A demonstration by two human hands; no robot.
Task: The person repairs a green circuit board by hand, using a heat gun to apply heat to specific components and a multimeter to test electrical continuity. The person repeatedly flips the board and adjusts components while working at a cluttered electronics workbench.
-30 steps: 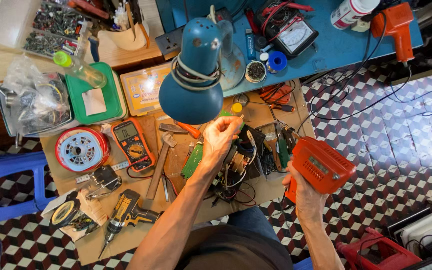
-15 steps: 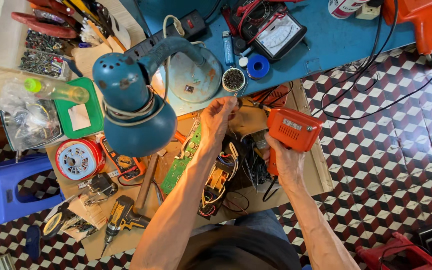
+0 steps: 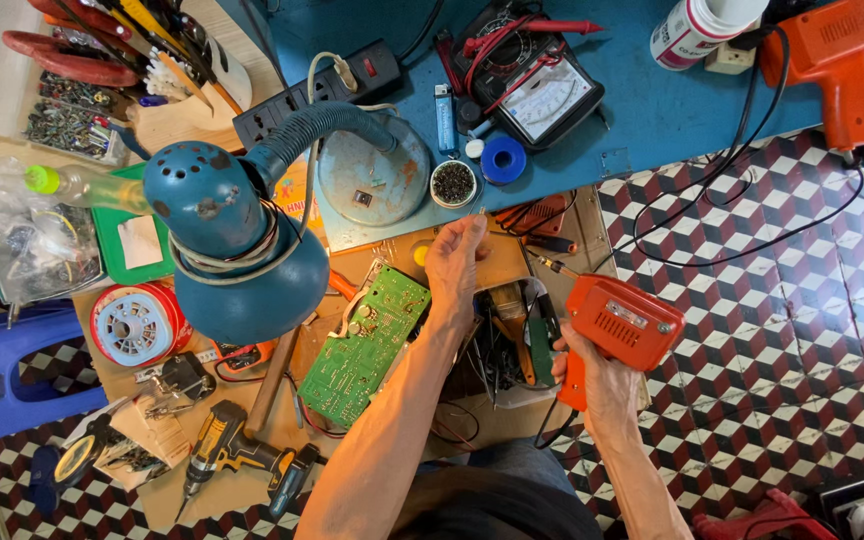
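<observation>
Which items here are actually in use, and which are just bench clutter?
In use:
right hand gripping orange soldering gun
left hand near green circuit board

Lying about:
cordless drill
analog multimeter
blue tape roll
second orange gun

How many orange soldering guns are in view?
2: one orange soldering gun gripped in the right hand; another lying on the blue bench top right.
</observation>
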